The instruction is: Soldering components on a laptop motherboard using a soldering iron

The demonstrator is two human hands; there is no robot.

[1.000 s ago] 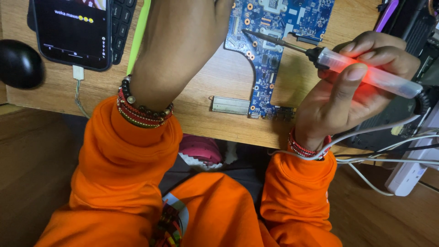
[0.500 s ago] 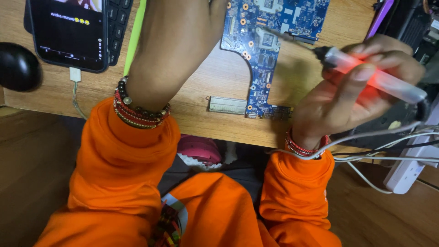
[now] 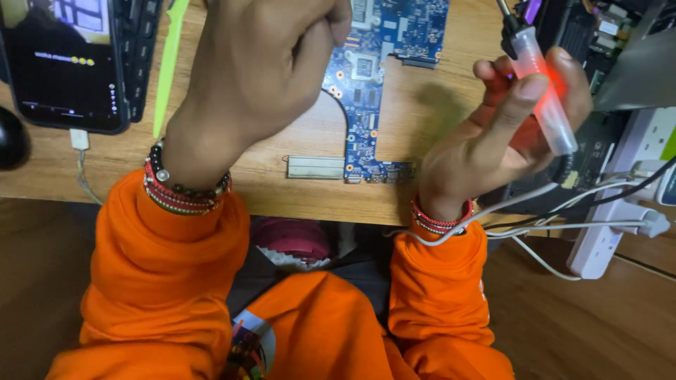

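Gripping glowing soldering pen (image 3: 539, 84) in right hand (image 3: 493, 141) | left hand (image 3: 260, 63) fisted | blue circuit board (image 3: 380, 70) between hands

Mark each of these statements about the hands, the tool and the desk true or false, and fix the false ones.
1. The right hand holds a clear tool that glows red. True.
2. The left hand lies flat and open on the board. False: it is closed in a fist, raised over the blue circuit board.
3. The circuit board lies on the wooden desk. True.
4. The phone sits to the right of the board. False: it is at the left, with its screen lit.
5. Both wrists wear beaded bracelets. True.
6. The sleeves are blue. False: the sleeves are orange.
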